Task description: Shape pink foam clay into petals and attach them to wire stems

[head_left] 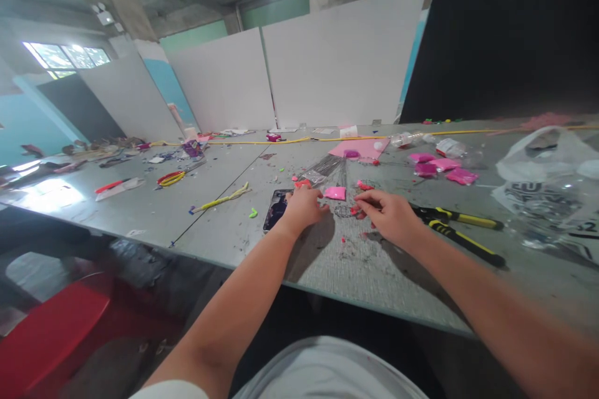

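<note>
- One phone is lying beside my left hand, whose grip I cannot tell from here.
- My right hand is curling beside a red piece, grip also unclear.
- That red piece is showing between both, near a pink packet.

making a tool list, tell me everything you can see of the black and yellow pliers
The pliers lie on the grey table, between the right hand and the plastic bag. Two black handles with yellow inlays, seemingly plastic or rubber, spread apart toward the bag. The dark head points toward the right wrist, partly hidden; whether they touch can't be told.
</note>
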